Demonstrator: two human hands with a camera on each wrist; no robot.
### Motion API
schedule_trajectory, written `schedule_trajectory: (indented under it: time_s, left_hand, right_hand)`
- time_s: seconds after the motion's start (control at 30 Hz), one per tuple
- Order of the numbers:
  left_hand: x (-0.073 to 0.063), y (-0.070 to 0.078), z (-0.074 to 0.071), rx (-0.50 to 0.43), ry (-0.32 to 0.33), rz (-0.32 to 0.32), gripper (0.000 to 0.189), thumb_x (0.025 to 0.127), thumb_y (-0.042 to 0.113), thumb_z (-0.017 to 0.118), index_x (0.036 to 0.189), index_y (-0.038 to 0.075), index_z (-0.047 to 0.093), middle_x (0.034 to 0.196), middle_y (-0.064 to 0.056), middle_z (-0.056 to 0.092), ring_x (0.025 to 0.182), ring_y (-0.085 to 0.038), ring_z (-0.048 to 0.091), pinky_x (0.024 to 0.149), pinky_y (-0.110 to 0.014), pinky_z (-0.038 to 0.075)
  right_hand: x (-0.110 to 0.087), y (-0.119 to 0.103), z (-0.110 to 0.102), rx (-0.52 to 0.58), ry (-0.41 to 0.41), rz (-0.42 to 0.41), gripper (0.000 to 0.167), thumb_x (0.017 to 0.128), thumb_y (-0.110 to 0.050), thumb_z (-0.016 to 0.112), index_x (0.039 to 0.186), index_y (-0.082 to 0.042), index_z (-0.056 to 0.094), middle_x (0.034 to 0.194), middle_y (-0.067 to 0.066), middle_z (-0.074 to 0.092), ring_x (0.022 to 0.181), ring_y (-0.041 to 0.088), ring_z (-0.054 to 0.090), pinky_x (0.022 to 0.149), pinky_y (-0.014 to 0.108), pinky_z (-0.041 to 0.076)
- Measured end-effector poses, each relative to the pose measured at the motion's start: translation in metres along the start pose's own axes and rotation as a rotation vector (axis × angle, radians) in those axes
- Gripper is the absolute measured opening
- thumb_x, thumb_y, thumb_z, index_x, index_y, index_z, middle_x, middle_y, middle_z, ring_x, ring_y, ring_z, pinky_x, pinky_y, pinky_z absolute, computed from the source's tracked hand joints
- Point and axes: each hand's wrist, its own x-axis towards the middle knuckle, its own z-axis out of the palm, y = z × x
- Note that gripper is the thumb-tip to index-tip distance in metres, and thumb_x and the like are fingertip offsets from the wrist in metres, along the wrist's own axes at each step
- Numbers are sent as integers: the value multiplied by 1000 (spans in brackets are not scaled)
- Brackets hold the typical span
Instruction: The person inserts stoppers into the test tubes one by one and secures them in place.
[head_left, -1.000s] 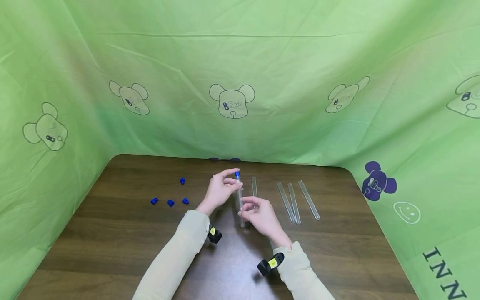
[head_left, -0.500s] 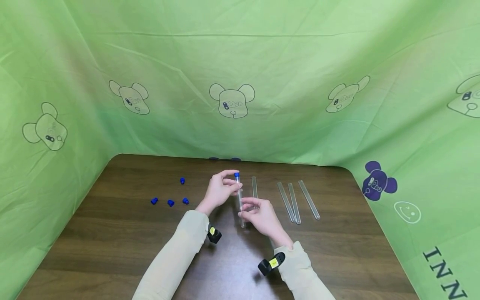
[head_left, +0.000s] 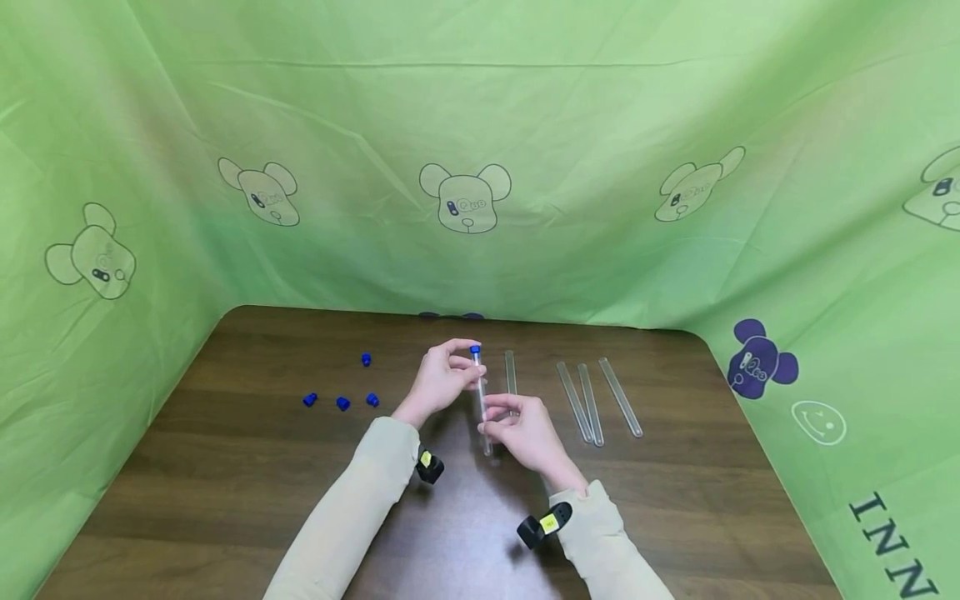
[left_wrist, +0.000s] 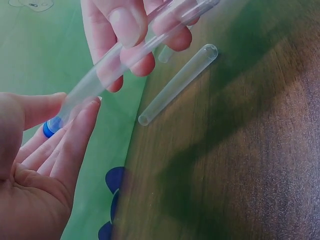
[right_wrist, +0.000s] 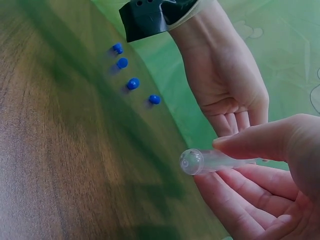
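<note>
Near the middle of the table, a clear test tube [head_left: 481, 392] with a blue cap [head_left: 475, 350] at its top stands nearly upright between both hands. My left hand [head_left: 438, 379] pinches its upper part, with the index finger on the cap. Lower down, my right hand [head_left: 525, 429] holds the same tube between thumb and fingers. The left wrist view shows the cap [left_wrist: 48, 129] partly hidden by the left fingers. In the right wrist view, the tube's rounded end [right_wrist: 190, 162] sticks out past the right thumb. Just behind the right hand lies another clear tube [head_left: 511, 371].
Several loose blue caps [head_left: 342, 403] lie on the wooden table [head_left: 225, 467] left of the left hand. Right of the right hand lie three uncapped clear tubes [head_left: 591, 406]. A green printed cloth [head_left: 465, 108] encloses the back and sides.
Both hands keep their hold on the capped tube and have hardly moved. The head view has shifted very slightly.
</note>
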Motion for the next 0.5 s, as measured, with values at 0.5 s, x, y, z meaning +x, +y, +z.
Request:
schedule_trajectory:
  time_s: [0.5]
  left_hand:
    - [-1, 1, 2, -34, 3, -7, 39, 92, -4, 73, 129, -3, 63, 92, -22, 74, 76, -27, 75, 74, -41, 61]
  right_hand:
    - [-1, -1, 0, 56, -9, 10, 38, 82, 10, 74, 119, 16, 65, 89, 18, 70, 74, 26, 73, 63, 29, 59]
